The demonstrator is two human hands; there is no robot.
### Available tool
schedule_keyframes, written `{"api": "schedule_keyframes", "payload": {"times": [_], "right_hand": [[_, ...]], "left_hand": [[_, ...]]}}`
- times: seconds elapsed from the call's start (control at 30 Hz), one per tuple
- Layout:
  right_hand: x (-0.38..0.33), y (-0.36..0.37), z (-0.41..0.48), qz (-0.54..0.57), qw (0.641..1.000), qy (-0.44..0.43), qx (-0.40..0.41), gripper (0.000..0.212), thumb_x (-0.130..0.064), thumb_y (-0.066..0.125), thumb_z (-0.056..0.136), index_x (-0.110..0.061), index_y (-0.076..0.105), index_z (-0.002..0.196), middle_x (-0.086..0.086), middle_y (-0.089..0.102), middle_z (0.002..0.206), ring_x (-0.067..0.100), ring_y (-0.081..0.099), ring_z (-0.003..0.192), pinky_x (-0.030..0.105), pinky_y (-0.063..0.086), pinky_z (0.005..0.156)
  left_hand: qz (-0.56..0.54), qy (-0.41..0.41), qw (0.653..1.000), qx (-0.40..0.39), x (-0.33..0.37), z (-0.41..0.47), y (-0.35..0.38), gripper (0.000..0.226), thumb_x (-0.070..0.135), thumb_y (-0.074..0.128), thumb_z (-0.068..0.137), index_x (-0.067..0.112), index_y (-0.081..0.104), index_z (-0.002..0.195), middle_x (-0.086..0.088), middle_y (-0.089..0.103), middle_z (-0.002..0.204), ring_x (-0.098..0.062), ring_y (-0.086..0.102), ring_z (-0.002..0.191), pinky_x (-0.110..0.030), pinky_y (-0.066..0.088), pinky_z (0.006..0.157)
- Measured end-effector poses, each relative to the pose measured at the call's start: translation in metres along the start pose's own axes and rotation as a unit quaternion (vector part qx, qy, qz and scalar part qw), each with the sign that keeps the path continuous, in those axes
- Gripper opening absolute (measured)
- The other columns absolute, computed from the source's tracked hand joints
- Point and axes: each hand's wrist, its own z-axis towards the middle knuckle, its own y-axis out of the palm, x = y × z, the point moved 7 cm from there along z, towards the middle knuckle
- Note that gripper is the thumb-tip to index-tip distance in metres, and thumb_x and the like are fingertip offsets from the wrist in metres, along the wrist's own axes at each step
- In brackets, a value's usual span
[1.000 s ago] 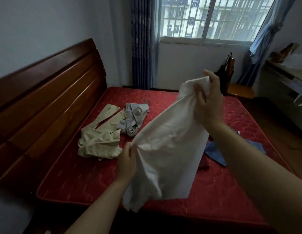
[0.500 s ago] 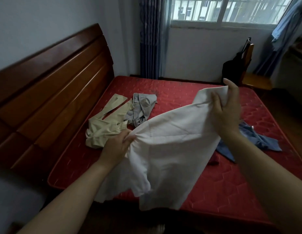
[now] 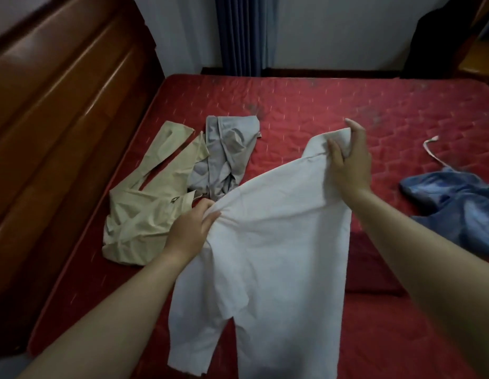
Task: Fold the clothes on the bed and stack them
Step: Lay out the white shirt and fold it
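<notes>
Between left hand (image 3: pixel 191 231) and right hand (image 3: pixel 350 165), white shirt (image 3: pixel 279 255) above bed (image 3: pixel 347 105).

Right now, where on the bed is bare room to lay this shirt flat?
The widest bare mattress lies beyond the grey garment and the jeans, up to the far edge. A smaller patch lies between the beige garment and the near left corner. The headboard side is crowded: those two garments touch.

text: none legible | labels: none | numbers: none | signs: none
</notes>
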Motion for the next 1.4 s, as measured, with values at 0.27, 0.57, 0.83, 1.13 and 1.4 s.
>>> {"api": "schedule_keyframes", "payload": {"times": [0.27, 0.57, 0.83, 1.13, 1.4], "right_hand": [[0.184, 0.166, 0.032, -0.142, 0.974, 0.07, -0.161, 0.077, -0.038, 0.057, 0.089, -0.004, 0.018, 0.146, 0.016, 0.027, 0.148, 0.026, 0.027, 0.136, 0.034, 0.025, 0.109], [0.266, 0.252, -0.165, -0.195, 0.93, 0.105, -0.294, 0.061, -0.049, 0.046, 0.091, -0.021, 0.032, 0.143, 0.005, 0.029, 0.15, 0.02, 0.024, 0.137, 0.038, 0.024, 0.11], [0.263, 0.291, -0.189, -0.146, 0.956, 0.127, -0.221, 0.053, -0.043, 0.049, 0.093, -0.027, 0.036, 0.141, 0.002, 0.03, 0.149, 0.017, 0.025, 0.137, 0.04, 0.023, 0.111], [0.308, 0.255, -0.252, -0.278, 0.915, 0.157, -0.248, 0.064, -0.057, 0.017, 0.089, -0.028, 0.029, 0.145, 0.0, 0.021, 0.154, 0.016, 0.015, 0.142, 0.049, 0.009, 0.112], [0.304, 0.245, -0.273, -0.28, 0.919, 0.124, -0.248, 0.065, -0.056, 0.027, 0.089, -0.023, 0.027, 0.145, 0.004, 0.017, 0.155, 0.023, 0.012, 0.143, 0.05, 0.017, 0.11]], "left_hand": [[0.01, -0.094, 0.995, -0.021, -0.107, 0.103, 0.161, 0.047, 0.037, 0.054, 0.09, 0.016, 0.047, 0.132, -0.007, 0.052, 0.13, -0.027, 0.047, 0.118, -0.041, 0.039, 0.097], [0.039, -0.124, 0.983, -0.129, -0.209, 0.012, 0.242, 0.037, 0.033, 0.054, 0.091, 0.02, 0.052, 0.126, 0.003, 0.052, 0.128, -0.018, 0.047, 0.119, -0.037, 0.039, 0.1], [0.048, -0.175, 0.979, -0.09, -0.276, -0.027, 0.223, 0.044, 0.021, 0.06, 0.088, 0.011, 0.049, 0.129, -0.009, 0.047, 0.131, -0.025, 0.045, 0.119, -0.036, 0.036, 0.101], [0.049, -0.221, 0.973, -0.054, -0.28, -0.065, 0.228, 0.058, 0.02, 0.065, 0.085, 0.012, 0.041, 0.137, -0.017, 0.04, 0.125, -0.03, 0.044, 0.113, -0.038, 0.039, 0.098], [0.05, -0.294, 0.952, -0.075, -0.287, -0.106, 0.238, 0.064, 0.033, 0.056, 0.089, 0.018, 0.026, 0.144, -0.013, 0.041, 0.137, -0.029, 0.041, 0.122, -0.041, 0.038, 0.096]]}}
